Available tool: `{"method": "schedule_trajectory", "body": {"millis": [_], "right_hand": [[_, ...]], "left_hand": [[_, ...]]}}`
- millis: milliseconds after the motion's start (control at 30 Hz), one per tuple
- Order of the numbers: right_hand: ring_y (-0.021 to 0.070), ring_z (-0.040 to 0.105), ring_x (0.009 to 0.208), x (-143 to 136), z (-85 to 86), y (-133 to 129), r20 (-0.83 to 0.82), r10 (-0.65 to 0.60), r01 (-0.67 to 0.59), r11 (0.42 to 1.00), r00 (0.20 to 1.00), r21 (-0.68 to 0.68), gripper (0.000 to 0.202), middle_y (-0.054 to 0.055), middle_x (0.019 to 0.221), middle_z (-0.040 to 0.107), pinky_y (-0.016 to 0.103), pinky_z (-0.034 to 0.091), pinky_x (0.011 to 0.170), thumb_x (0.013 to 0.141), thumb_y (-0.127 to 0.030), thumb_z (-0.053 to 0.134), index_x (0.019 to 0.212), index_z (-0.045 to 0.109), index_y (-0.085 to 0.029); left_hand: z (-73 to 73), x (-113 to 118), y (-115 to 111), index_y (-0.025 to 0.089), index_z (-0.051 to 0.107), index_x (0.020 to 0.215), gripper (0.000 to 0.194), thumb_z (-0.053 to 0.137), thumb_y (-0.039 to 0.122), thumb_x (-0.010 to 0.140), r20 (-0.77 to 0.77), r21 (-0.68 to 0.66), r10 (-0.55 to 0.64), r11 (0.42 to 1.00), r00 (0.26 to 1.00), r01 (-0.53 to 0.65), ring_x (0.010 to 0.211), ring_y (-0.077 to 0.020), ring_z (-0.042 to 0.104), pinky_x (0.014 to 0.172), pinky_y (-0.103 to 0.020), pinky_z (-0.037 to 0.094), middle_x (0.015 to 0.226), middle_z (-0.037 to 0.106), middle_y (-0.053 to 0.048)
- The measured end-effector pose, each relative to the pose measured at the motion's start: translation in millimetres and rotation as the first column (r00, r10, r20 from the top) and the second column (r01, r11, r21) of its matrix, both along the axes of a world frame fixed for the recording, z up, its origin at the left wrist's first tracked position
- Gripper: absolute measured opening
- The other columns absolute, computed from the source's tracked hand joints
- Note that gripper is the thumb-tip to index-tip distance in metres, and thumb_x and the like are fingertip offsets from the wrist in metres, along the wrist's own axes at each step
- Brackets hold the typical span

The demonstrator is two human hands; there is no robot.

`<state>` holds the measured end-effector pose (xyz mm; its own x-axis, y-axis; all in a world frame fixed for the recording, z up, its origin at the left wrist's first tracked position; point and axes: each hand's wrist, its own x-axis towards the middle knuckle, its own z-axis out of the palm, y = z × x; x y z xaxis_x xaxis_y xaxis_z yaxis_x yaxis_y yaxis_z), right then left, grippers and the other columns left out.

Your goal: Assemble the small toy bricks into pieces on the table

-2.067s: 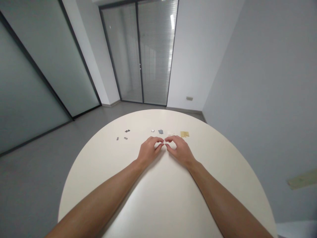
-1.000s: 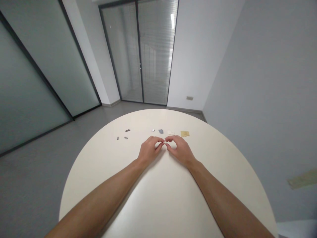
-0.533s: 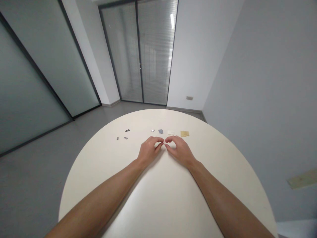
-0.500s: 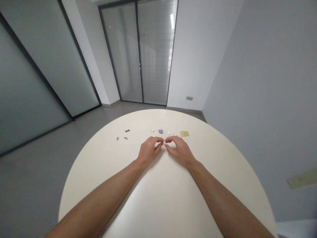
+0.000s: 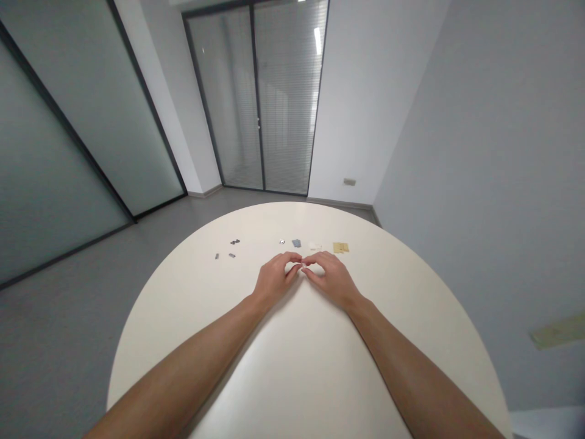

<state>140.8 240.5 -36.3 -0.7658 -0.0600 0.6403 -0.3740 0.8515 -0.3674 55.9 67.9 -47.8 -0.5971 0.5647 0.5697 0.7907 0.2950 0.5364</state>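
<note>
My left hand (image 5: 275, 272) and my right hand (image 5: 333, 274) meet above the middle of the white round table (image 5: 292, 366). Thumb and fingers of each are pinched on a tiny whitish piece (image 5: 303, 264), mostly covered by the fingertips and too small to name. Just beyond my right fingers lie some white flat pieces (image 5: 315, 246). A little blue-grey stack (image 5: 297, 242) and a small shiny metallic item (image 5: 282, 241) rest past my left hand.
Yellow packets or papers (image 5: 340, 247) lie at the back right of the table. On the left are a cluster of small dark parts (image 5: 234, 242) and two small grey pieces, one nearer the edge (image 5: 217, 256) and one further right (image 5: 232, 255).
My right fingertips have shifted slightly left, closer to the left fingertips around the tiny piece. My left hand and the things on the table look the same.
</note>
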Motion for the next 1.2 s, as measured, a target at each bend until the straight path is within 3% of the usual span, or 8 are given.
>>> {"method": "schedule_trajectory", "body": {"millis": [367,667,1200], "right_hand": [[0.0233,0.067,0.096,-2.7,-5.4,3.5,-0.02,-0.021,0.021,1.0,1.0,-0.003,0.01,0.005,0.101,0.073,0.041,0.05,0.087,0.09,-0.029,0.066,0.1,0.066,-0.025],[0.0235,0.067,0.096,-0.3,-0.9,1.4,-0.04,0.006,-0.005,1.0,0.999,0.009,0.008,0.004,0.1,0.074,0.041,0.05,0.088,0.09,-0.026,0.067,0.097,0.066,-0.025],[0.021,0.066,0.096,-0.6,0.2,1.3,-0.048,0.034,-0.032,0.999,0.998,0.032,0.01,0.003,0.1,0.073,0.037,0.048,0.088,0.09,-0.022,0.067,0.1,0.065,-0.024]], "left_hand": [[0.8,1.0,-1.0,0.025,0.067,0.106,0.016,0.061,0.021,0.092,0.005,-0.032,-0.01,0.999,1.0,0.01,0.1,-0.0181,0.068,0.091,-0.033,0.053,0.104,0.074,0.0],[-0.5,0.4,-0.4,0.025,0.068,0.105,0.014,0.061,0.029,0.094,0.017,-0.028,-0.053,0.998,0.998,0.054,0.099,-0.0191,0.068,0.089,-0.034,0.052,0.103,0.075,-0.001],[0.5,0.7,0.7,0.023,0.065,0.107,0.016,0.061,0.022,0.092,-0.011,0.011,-0.067,0.998,0.998,0.067,0.097,-0.0183,0.066,0.089,-0.033,0.052,0.101,0.072,-0.002]]}}
